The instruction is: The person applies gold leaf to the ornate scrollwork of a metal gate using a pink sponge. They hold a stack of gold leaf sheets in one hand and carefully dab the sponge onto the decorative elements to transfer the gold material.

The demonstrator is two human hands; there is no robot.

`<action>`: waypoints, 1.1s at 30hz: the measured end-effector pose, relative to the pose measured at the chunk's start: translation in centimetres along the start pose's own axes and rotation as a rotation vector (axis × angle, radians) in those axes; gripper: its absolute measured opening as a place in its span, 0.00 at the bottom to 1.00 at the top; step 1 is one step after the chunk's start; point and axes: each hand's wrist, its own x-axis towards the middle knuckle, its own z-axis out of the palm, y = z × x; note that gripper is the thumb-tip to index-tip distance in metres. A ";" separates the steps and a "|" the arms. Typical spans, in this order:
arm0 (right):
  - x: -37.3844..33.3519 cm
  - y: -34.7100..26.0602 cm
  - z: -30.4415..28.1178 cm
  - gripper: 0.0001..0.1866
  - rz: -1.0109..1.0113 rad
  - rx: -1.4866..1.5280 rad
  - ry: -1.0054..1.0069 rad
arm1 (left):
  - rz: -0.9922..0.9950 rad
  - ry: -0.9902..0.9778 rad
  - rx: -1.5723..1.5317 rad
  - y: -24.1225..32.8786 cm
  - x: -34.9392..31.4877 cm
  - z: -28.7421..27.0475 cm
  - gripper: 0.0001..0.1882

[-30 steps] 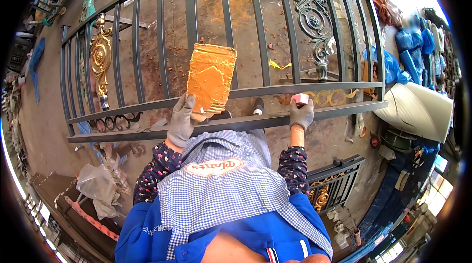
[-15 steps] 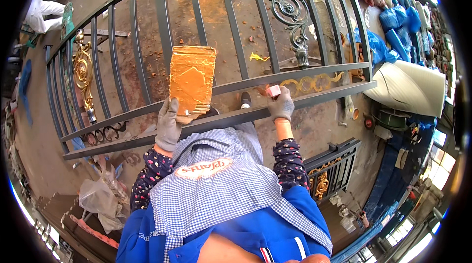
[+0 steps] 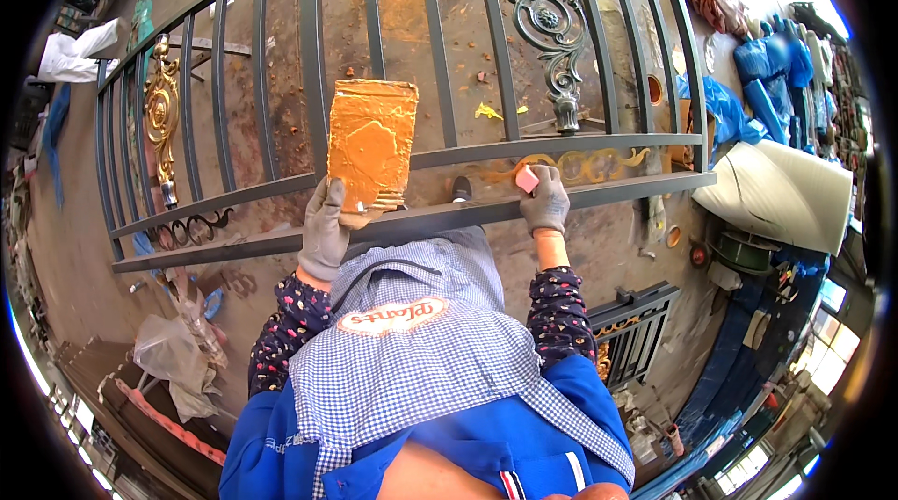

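One dark railing (image 3: 312, 60) spans the stained floor (image 3: 407, 18).

Your grey gloves (image 3: 325, 231) looked like matt cloth. The slab (image 3: 374, 149) was thickly coated in rough, slightly glossy orange, ragged like cardboard below. The railing (image 3: 311, 51) was smooth, dark metal; its gold ornament (image 3: 162, 112) gleamed. Your apron (image 3: 412, 369) was matt woven cloth.

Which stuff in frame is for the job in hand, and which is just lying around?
In use:
- gold-smeared board, left hand
- pink block, right hand
- large railing

Apparently lying about:
- clear plastic bag
- yellow scrap
- pale roll
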 end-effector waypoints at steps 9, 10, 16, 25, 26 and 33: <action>1.8 6.4 -4.4 0.21 -0.032 0.049 -0.008 | 0.045 0.068 -0.019 -4.5 -2.3 5.2 0.26; 2.1 7.1 -4.9 0.20 -0.030 0.058 -0.006 | 0.058 0.086 -0.032 -5.2 -2.4 5.4 0.26; 2.7 8.8 -4.5 0.20 -0.179 0.048 -0.148 | 0.115 0.166 -0.091 -8.0 -3.6 8.2 0.26; 4.6 8.0 -5.3 0.23 -0.493 0.211 -0.337 | 0.179 0.271 -0.168 -10.6 -5.9 10.7 0.28; 4.5 7.6 -5.0 0.23 -0.536 0.228 -0.351 | 0.185 0.273 -0.167 -10.6 -6.1 10.8 0.29; 5.5 7.5 -4.6 0.23 -0.794 -0.037 -0.506 | 0.235 0.274 -0.128 -10.3 -7.6 11.4 0.30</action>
